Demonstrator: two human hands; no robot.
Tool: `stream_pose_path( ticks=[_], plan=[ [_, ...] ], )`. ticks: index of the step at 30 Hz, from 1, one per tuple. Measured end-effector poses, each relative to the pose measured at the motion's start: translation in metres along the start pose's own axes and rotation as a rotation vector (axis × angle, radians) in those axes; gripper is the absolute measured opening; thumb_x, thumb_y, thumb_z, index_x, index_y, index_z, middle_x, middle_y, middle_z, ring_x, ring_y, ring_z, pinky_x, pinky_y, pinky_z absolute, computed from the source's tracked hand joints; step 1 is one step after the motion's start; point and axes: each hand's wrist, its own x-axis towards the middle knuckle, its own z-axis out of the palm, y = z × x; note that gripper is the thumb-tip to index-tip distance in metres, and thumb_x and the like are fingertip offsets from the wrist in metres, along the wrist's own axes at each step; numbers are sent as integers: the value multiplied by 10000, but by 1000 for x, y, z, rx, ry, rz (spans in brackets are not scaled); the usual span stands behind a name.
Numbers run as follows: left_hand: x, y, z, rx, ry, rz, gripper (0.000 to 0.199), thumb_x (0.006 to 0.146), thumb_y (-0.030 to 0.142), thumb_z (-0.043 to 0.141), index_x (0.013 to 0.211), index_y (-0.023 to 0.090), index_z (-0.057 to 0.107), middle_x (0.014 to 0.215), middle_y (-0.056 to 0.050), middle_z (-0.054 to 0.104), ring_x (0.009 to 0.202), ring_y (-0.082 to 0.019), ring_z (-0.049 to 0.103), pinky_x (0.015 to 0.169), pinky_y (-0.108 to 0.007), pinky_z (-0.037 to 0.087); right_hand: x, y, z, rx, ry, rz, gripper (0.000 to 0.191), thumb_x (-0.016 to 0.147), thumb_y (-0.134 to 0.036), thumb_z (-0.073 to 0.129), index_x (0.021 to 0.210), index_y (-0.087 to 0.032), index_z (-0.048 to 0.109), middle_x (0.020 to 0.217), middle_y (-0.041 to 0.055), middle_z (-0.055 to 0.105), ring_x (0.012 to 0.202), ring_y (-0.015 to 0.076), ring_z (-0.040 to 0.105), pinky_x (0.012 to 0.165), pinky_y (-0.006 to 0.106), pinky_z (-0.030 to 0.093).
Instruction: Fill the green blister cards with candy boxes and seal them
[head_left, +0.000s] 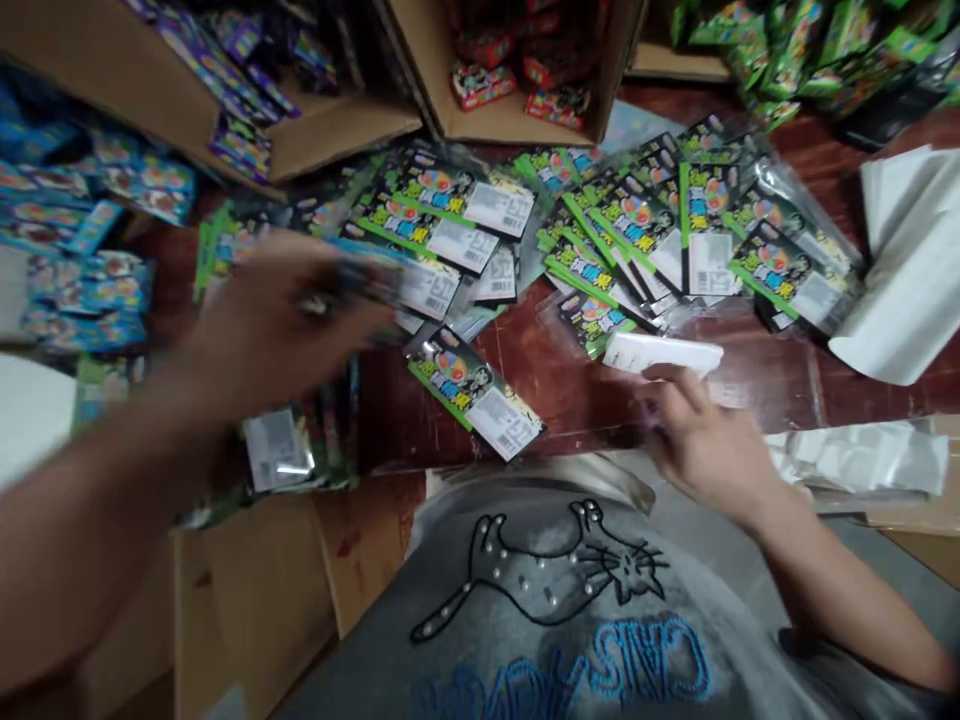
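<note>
My left hand (300, 310) is smeared by motion over the left part of the dark red table. Something dark and blurred shows at its fingertips, too unclear to name. On the right, my right hand (690, 430) has its fingers closed near the table's front edge, at a folded white paper (664, 354) that it seems to pinch. Between the hands lies a single black and green packet (476, 393) with a white barcode label. Behind it are two piles of similar packets, a left pile (450, 215) and a right pile (637, 225).
Cardboard boxes hold purple packets (244, 145), red packets (559, 105) and green packets (780, 50) along the back. Blue packets (90, 290) lie at the far left. A white paper roll (907, 290) rests at the right. White labels (862, 458) sit near the front right edge.
</note>
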Motion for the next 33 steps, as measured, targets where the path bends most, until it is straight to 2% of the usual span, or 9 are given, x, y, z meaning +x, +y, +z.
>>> stream_pose_path(
  ticks=[2,4,7,9,12,16,20,24,33],
  plan=[
    [-4,42,82,-203,-288,111,440,944,322,749,1350,174,661,1075,-42,751,913,-183,710,868,-321,586,4,-32,20,-76,-99,84,335,987,-245,489,1247,-145,675,1262,197,731,688,243,716,419,340,350],
    [-6,75,151,-374,-414,209,639,945,234,710,1552,186,516,1129,-87,749,922,-209,741,862,-331,601,7,-45,37,-62,-111,176,394,1006,-269,484,1315,-86,646,1380,248,688,709,255,730,441,363,421],
    [-4,98,195,-317,-409,311,597,948,181,674,1531,184,549,1232,-124,727,1119,-274,740,1062,-418,574,-2,-29,48,111,-43,135,727,1018,-532,558,1538,-30,483,1559,302,560,1011,362,767,590,432,602],
    [-1,95,188,-212,-344,398,658,891,254,788,1509,175,576,1440,-168,641,1373,-354,632,1227,-496,467,-13,-5,48,211,-19,-15,999,963,-663,635,1672,-40,306,1643,309,476,1252,422,690,778,499,662],
    [5,74,153,-64,-345,547,930,719,438,961,1519,161,575,1646,-198,475,1590,-464,381,1339,-624,253,-23,25,49,185,-30,-242,1107,924,-612,738,1749,-140,170,1773,243,341,1465,447,513,1068,606,578],
    [2,37,122,236,-518,691,735,840,447,841,1502,228,610,1610,-136,560,1594,-429,393,1337,-702,115,-8,32,59,125,-38,-356,938,939,-509,756,1696,-135,346,1710,205,472,1471,435,468,1169,614,469],
    [-16,25,122,532,-522,749,758,907,246,702,1630,200,480,1507,-151,645,1428,-354,572,1339,-608,204,14,24,69,179,13,-254,1017,927,-691,695,1666,-65,385,1561,267,567,1314,437,555,1101,589,484],
    [-35,35,133,662,-513,643,949,919,400,752,1692,53,325,1566,-248,556,1336,-404,598,1168,-528,438,29,16,79,206,107,-206,1254,854,-933,558,1716,-69,270,1636,291,488,1341,493,518,1075,647,454],
    [-63,32,151,539,-338,389,965,917,462,696,1700,50,310,1542,-262,532,1355,-430,530,1117,-541,443,28,9,88,290,415,-143,793,999,-602,629,1636,-172,430,1443,203,668,1266,418,588,1113,638,442]
  ],
)
